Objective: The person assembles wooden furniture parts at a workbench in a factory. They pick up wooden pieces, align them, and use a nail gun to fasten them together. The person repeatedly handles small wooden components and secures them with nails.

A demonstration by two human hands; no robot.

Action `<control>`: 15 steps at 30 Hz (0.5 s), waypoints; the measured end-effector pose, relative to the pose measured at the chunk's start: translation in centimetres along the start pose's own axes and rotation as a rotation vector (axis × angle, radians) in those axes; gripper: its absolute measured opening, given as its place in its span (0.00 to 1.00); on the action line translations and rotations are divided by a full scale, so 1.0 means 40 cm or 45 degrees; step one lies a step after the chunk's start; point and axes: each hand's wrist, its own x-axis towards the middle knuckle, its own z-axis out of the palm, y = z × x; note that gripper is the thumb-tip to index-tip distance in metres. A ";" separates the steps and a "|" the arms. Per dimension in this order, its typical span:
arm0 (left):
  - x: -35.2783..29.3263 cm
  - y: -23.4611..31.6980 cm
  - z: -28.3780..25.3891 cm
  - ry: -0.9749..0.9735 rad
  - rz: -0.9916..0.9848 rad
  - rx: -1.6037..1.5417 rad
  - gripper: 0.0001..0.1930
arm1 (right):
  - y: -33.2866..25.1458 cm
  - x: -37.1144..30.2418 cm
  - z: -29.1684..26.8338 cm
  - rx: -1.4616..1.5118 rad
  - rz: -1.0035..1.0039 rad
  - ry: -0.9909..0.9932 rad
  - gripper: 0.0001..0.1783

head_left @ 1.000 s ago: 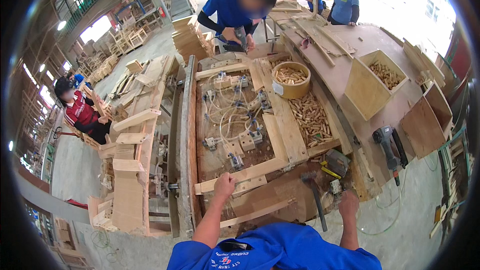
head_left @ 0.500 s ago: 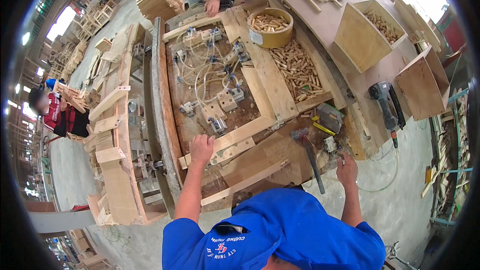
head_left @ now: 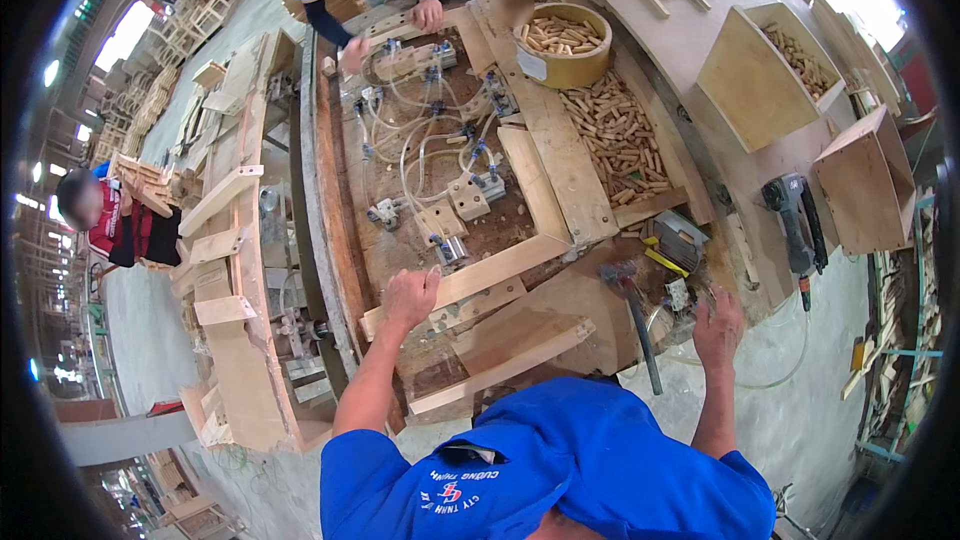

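My left hand (head_left: 411, 298) is closed over the left end of a pale wooden strip (head_left: 500, 267), which lies along the near side of the wooden jig (head_left: 541, 155). The strip's right end meets another wooden piece (head_left: 532, 180) at a corner. My right hand (head_left: 718, 325) hovers at the bench's near right edge, fingers apart, holding nothing I can see. Just beyond it sits a small whitish valve-like block (head_left: 678, 293). Between my hands lie a dark-handled hammer (head_left: 640, 325) and a loose wooden strip (head_left: 505, 365).
Pneumatic clamps (head_left: 470, 195) with clear tubes fill the jig. Wooden dowels (head_left: 620, 140) lie loose beside a round tub (head_left: 565, 60). A power tool (head_left: 795, 225) rests on the right-hand table. Across the bench, a co-worker's hands (head_left: 427, 15) are at the jig's far end.
My right hand has lifted slightly away from the valve-like block and its fingers have spread. My left hand stays on the strip. The co-worker's hands, previously together, are now apart.
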 end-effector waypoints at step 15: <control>0.079 0.379 -0.080 -0.184 0.029 -1.507 0.30 | -0.522 0.005 0.196 1.648 -0.444 -1.186 0.40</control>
